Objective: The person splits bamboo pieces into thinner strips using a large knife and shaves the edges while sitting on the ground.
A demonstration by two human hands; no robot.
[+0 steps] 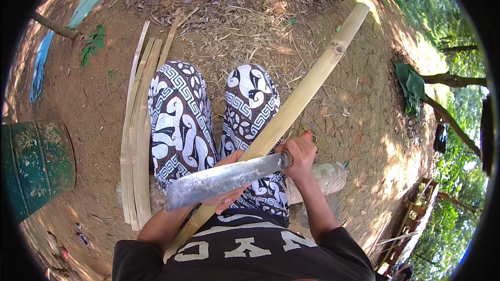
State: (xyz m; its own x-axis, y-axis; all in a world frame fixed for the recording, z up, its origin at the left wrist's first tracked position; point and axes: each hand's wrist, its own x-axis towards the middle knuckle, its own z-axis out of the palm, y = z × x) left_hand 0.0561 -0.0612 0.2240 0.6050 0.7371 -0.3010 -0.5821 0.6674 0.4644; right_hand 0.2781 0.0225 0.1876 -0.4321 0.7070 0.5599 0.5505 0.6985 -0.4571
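Note:
A long pale length of bamboo [304, 91] slants across my lap, from beside my left arm up to the far right, with a node near its far end. My left hand [227, 201] is wrapped round its lower part, partly hidden by the blade. In my right hand [299, 156] is the handle of a machete [216, 179]. Its broad, worn grey blade points left and lies over the bamboo and in front of my left hand. Whether the edge touches the bamboo, I cannot tell.
Several bamboo strips [139, 140] lean beside my left leg, across a log [328, 179] that runs under my legs. A rusty green drum [44, 161] stands at left. Shavings [245, 36] litter the bare soil ahead. A wooden rack [416, 213] stands at the right.

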